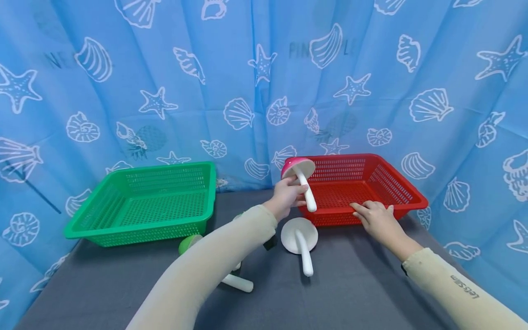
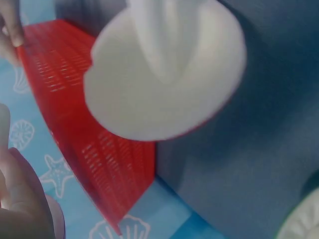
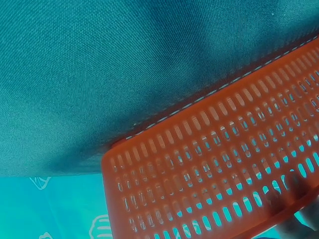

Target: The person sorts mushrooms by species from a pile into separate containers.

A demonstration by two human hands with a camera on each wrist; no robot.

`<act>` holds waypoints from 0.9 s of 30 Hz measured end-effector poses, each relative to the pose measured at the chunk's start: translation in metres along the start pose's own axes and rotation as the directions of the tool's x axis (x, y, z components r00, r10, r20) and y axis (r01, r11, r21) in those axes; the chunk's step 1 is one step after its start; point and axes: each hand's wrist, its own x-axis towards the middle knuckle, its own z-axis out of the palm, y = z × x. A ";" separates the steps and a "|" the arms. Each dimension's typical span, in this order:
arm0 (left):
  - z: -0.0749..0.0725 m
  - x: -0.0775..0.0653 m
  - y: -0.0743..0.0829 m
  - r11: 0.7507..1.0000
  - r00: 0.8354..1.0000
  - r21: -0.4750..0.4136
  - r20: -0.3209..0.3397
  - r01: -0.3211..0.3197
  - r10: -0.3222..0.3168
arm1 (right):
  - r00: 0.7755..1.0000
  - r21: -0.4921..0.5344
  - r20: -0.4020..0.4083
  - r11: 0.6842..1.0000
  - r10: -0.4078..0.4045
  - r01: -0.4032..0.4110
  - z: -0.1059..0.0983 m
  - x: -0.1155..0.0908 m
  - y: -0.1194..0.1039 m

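Observation:
My left hand (image 1: 285,197) grips a toy mushroom (image 1: 305,167) with a pink cap and white stem, at the near left corner of the red basket (image 1: 406,206). The cap is up and the stem slants down past the fingers. My right hand (image 1: 381,225) rests on the basket's front rim, fingers reaching over it. Just below the left hand, a second mushroom (image 1: 299,238) lies on the table with its pale underside and stem showing; in the left wrist view its cap edge is reddish. A green-capped mushroom (image 1: 188,244) is partly hidden behind the left forearm.
At the left stands a green basket (image 1: 142,229) with slotted walls. A white stem (image 1: 239,283) sticks out from under the left forearm. Dark grey cloth (image 1: 350,284) covers the table, and a blue shell-print curtain (image 1: 264,114) hangs behind both baskets.

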 end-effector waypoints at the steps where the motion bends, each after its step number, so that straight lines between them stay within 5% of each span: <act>1: 0.002 0.002 0.000 1.000 1.000 -0.006 -0.006 0.000 0.000 | 1.000 0.002 -0.002 1.000 -0.001 0.001 0.000 0.000 0.000; 9: 0.015 0.016 0.000 0.999 0.999 -0.053 -0.039 -0.007 0.005 | 1.000 0.011 -0.003 1.000 -0.007 0.007 0.000 -0.001 0.000; 27: 0.040 0.037 -0.017 0.999 0.996 0.006 -0.078 0.040 -0.039 | 0.999 -0.022 -0.033 1.000 -0.008 0.007 0.000 -0.001 -0.001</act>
